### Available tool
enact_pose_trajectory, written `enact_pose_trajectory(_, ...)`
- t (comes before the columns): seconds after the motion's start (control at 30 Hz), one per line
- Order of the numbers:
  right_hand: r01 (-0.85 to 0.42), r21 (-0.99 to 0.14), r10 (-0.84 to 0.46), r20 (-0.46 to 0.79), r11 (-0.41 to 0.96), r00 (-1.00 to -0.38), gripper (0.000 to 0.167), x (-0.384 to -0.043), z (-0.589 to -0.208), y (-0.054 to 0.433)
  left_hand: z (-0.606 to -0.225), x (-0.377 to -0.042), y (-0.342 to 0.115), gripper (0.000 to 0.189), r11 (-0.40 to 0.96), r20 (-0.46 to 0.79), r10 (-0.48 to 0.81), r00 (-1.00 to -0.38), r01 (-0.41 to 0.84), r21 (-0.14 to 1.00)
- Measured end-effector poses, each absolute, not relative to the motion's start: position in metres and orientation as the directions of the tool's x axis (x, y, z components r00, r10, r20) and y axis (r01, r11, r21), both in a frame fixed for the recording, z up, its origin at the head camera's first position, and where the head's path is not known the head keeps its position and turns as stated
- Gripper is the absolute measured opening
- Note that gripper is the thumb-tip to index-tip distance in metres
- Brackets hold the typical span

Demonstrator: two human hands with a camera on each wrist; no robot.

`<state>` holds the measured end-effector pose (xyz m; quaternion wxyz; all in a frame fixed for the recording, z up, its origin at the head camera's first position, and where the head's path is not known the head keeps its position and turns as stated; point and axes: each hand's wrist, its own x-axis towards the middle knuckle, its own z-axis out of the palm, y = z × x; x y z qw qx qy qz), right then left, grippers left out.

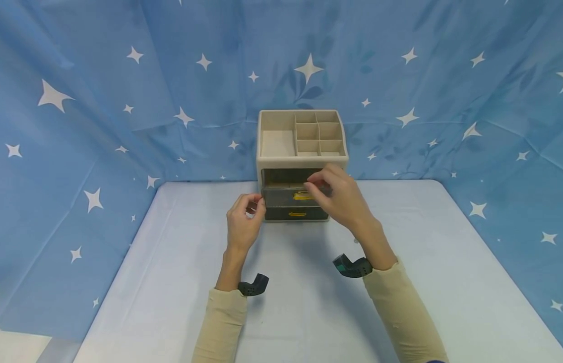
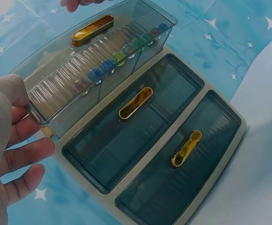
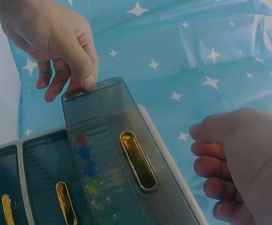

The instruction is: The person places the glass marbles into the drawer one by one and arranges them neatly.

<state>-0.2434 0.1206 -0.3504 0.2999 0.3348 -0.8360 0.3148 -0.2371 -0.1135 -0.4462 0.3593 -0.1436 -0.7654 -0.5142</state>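
A cream desktop organizer [image 1: 277,162] has its clear grey top drawer [image 1: 281,197] pulled out. Colored beads [image 2: 119,58] lie in a row inside this drawer. My left hand [image 1: 243,224] pinches the drawer's left front corner between thumb and fingers; in the right wrist view the thumb of that left hand [image 3: 56,42] presses on the rim. Above the drawer's right part, near its gold handle [image 2: 92,30], hovers my right hand [image 1: 342,199]. Its fingers [image 3: 215,166] are loosely bent, and nothing shows between them and the thumb.
Two lower drawers with gold handles, the middle drawer [image 2: 133,124] and the bottom drawer [image 2: 182,154], are pushed in. Divided compartments [image 1: 318,132] top the organizer. A small round piece [image 1: 356,241] lies on the white table [image 1: 299,302]. Behind hangs a blue star-patterned cloth [image 1: 208,91].
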Motion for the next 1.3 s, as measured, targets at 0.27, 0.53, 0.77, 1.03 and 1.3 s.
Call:
enact_pose_trajectory(0.27, -0.768, -0.310, -0.351, 0.751, 0.561, -0.560, 0.008, -0.237, -0.354, 0.130, -0.446, -0.237, -0.114, 0.010, 0.434, 0.696, -0.150, -0.702, 0.586, 0.684)
enact_pose_trajectory(0.53, -0.758, -0.318, -0.329, 0.756, 0.569, -0.565, 0.009, -0.230, -0.359, 0.140, -0.449, -0.238, -0.114, 0.011, 0.443, 0.690, -0.144, -0.709, 0.577, 0.686)
enact_pose_trajectory(0.77, -0.743, -0.330, -0.304, 0.759, 0.583, -0.576, 0.010, -0.225, -0.361, 0.145, -0.448, -0.237, -0.114, 0.011, 0.446, 0.695, -0.143, -0.704, 0.581, 0.681)
enact_pose_trajectory(1.03, -0.720, -0.355, -0.259, 0.764, 0.596, -0.591, 0.010, -0.221, -0.366, 0.153, -0.448, -0.238, -0.113, 0.011, 0.445, 0.695, -0.147, -0.704, 0.581, 0.682)
enact_pose_trajectory(1.3, -0.681, -0.354, -0.223, 0.763, 0.641, -0.607, 0.013, -0.216, -0.375, 0.163, -0.447, -0.237, -0.113, 0.010, 0.434, 0.687, -0.152, -0.711, 0.576, 0.692)
